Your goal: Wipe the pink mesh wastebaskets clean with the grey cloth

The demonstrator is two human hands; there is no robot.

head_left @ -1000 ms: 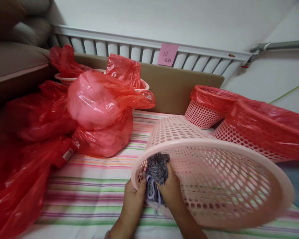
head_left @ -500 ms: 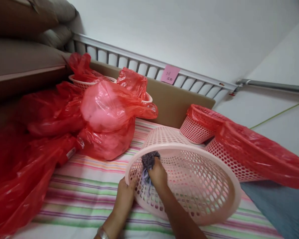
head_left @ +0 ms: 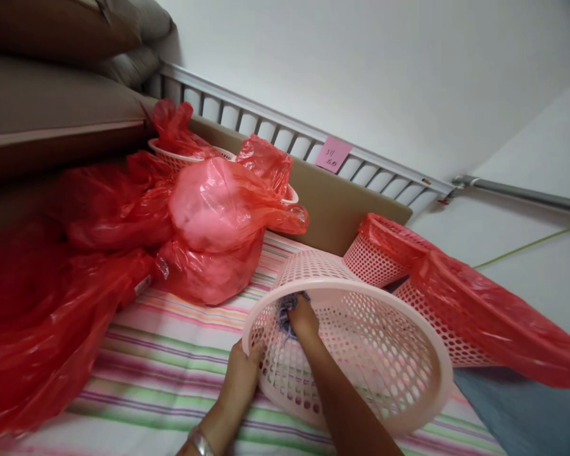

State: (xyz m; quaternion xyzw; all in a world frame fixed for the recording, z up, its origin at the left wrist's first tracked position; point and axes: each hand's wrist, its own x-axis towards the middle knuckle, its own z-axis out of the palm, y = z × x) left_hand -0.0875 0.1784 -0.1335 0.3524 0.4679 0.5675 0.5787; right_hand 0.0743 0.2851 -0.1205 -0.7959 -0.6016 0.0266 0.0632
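Note:
A pale pink perforated basket [head_left: 384,294] lies on its side on the striped cloth [head_left: 171,354], its mouth facing me. My left hand [head_left: 244,370] grips the basket's rim at the left, thumb inside the opening. Inside the basket, my right hand [head_left: 306,320] is closed on a crumpled grey-purple cloth [head_left: 289,310], held against the upper left inner wall. The fingertips of my right hand are partly hidden by the cloth.
Red plastic bags [head_left: 213,215] are heaped at the left. Two baskets lined with red plastic [head_left: 384,244] stand at the right. Behind are a brown board [head_left: 332,206], a white railing [head_left: 275,120] with a pink note [head_left: 333,154], and stacked bundles [head_left: 61,95] at upper left.
My right hand has moved the cloth slightly up and deeper along the basket's inner wall. My left hand keeps its hold on the rim. The view has shifted slightly left.

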